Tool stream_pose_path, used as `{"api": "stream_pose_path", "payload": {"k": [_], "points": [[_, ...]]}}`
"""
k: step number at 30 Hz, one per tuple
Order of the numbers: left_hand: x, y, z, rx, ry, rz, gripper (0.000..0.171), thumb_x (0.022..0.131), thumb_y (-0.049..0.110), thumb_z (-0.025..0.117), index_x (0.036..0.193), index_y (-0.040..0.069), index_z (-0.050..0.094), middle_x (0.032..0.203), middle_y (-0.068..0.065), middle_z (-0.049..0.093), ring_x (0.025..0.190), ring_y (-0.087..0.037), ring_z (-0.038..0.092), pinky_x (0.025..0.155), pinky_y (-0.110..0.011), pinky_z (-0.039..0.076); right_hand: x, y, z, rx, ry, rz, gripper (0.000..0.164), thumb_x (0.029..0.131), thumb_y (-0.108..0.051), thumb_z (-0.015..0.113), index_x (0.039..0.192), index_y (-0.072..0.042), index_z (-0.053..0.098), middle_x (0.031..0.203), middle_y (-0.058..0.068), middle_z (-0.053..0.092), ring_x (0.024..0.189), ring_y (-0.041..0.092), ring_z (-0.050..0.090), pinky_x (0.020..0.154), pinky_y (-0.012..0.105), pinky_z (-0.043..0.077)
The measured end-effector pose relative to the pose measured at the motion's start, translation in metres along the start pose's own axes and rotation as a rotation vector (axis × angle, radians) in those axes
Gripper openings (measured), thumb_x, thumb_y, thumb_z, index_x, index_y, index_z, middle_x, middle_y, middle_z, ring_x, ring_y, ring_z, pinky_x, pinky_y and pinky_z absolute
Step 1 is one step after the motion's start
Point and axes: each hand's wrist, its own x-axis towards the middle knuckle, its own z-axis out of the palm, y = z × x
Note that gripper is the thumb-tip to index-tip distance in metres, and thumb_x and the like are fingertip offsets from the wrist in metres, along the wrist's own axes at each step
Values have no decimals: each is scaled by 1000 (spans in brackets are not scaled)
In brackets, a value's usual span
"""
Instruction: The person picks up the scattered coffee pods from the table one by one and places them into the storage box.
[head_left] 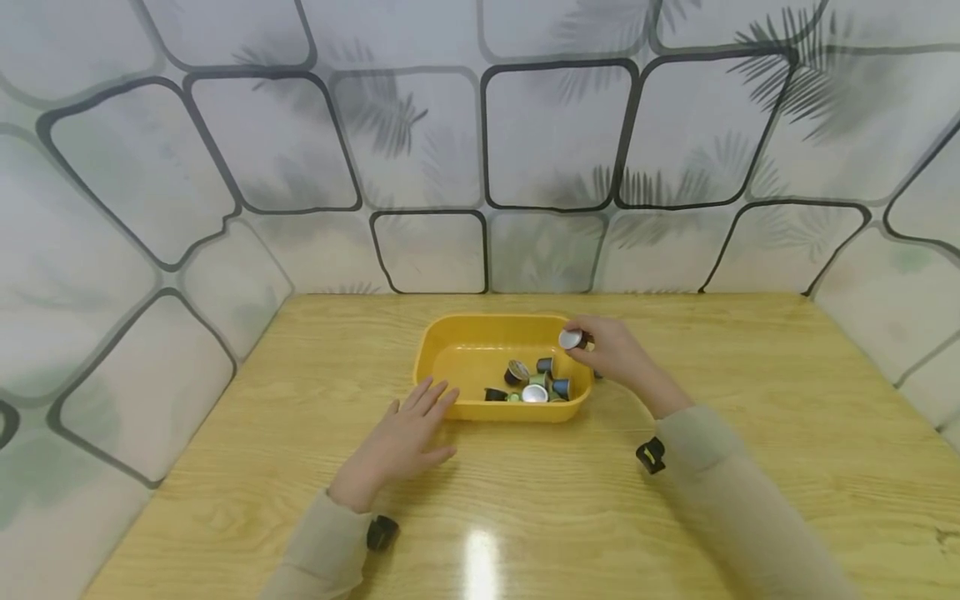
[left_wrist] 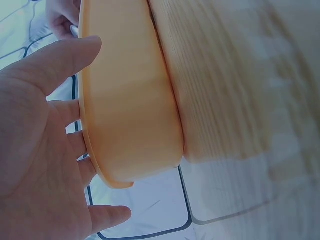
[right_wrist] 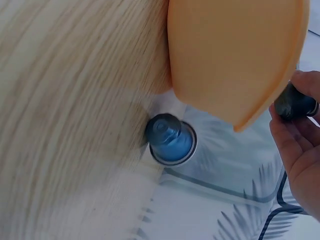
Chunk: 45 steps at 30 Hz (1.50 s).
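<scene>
Currently your right hand (head_left: 617,354) hovers at the right rear corner of the yellow tray (head_left: 450,333), fingers pinched round a dark capsule (head_left: 572,339) with its silver foil face showing, held just above the tray's rim. The right wrist view confirms that pinch: the fingers (right_wrist: 295,145) wrap the capsule (right_wrist: 294,104) beside the tray's outer wall (right_wrist: 235,50).

Your left hand (head_left: 405,437) lies flat on the tabletop (head_left: 750,400) at the tray's front left corner, fingers straight and spread, gripping nothing. From the left wrist, the fingertips (left_wrist: 75,52) reach the tray's rim (left_wrist: 125,100); actual contact cannot be confirmed.

The tray sits near the middle of the tabletop, toward the far edge. Inside it, a cluster of capsules (head_left: 536,383) is gathered toward the front right corner: blue, green, dark, one foil-up.

A blue capsule (right_wrist: 170,139) stands on the tabletop just beside the tray's outer wall, seen only from the right wrist.
</scene>
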Motion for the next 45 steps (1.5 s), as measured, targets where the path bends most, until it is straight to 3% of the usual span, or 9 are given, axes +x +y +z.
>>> {"api": "stream_pose_path", "payload": {"k": [11,21,26,45], "points": [[-1,1,0,-1,-4,-3,71,84,39,57,141,10,24,145,-11,17,133,-27,6,95,-60,19,16,-15,10,-13,-57,24,30,79,-8,65,106,2,60,98,13,61,86,25,56,74,38,46],[0,1,2,-5,-3,-4,71,85,39,57,141,11,23,145,-10,17,133,-26,6,96,-60,19,25,-14,17,9,-103,59,35,81,-10,63,114,2,56,107,16,59,94,28,55,79,40,45],[-1,1,1,-8,-5,-9,72,85,39,56,141,12,22,145,-10,17,133,-25,5,96,-59,18,24,-14,18,48,-120,79,38,82,-8,62,117,4,53,111,20,56,100,32,53,84,43,43],[-1,1,1,4,1,-14,72,84,40,56,141,12,23,145,-10,18,133,-26,7,96,-59,19,10,-13,8,10,-118,41,37,80,-7,63,113,6,54,108,22,57,96,35,53,83,44,43]]}}
